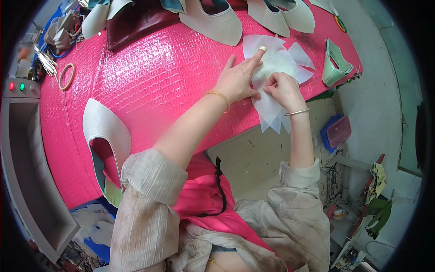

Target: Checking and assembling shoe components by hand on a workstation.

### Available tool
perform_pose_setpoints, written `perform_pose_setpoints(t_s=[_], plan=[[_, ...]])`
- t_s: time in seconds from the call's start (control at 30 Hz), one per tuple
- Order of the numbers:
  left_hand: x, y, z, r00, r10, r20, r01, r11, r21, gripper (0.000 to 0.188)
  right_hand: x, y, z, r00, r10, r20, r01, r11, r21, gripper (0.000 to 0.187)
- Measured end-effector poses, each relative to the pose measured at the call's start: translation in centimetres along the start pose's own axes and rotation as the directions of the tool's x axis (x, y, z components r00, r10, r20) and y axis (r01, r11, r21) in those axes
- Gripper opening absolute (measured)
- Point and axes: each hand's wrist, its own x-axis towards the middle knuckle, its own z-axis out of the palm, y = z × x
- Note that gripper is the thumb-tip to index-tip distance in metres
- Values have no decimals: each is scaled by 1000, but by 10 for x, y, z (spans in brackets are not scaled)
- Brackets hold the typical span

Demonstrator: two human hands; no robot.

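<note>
A loose pile of thin, whitish, translucent cut pieces [283,61] lies on the pink-covered table near its right side, some pointed ends hanging over the front edge. My left hand [238,81] rests on the pile with fingers spread, the index fingertip on its upper part and the thumb lower down. Beside it my right hand [286,90] is bent over the same pieces, thumb and fingertips pinched together. Whatever is between those fingertips is too small to make out. A pale green folded shoe upper [336,68] stands right of the pile.
A white pointed shoe upper [106,120] lies at the table's left front. More white uppers [213,22] and a dark red piece [140,25] line the far edge. A tape roll [67,76] and cables lie far left, near a grey machine [20,90] with lit buttons.
</note>
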Motion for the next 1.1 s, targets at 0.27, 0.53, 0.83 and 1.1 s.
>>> perform_pose_setpoints(t_s=[0.27, 0.53, 0.83, 1.1], plan=[[4, -23, 0, 972, 137, -193, -195, 928, -319, 112, 20, -22, 21, 839, -375, -394, 443, 892, 94, 24], [4, -28, -21, 986, -19, -167, -58, 892, -448, 96, 21, -34, 21, 869, -338, -361, 306, 941, -146, 21], [3, -25, -16, 994, -76, -79, 45, 938, -343, 93, 23, -19, 22, 889, -372, -267, 399, 915, 54, 14], [3, -26, -15, 995, -70, -70, 46, 954, -297, 91, 34, -21, 7, 935, -341, -95, 347, 937, 45, 11]])
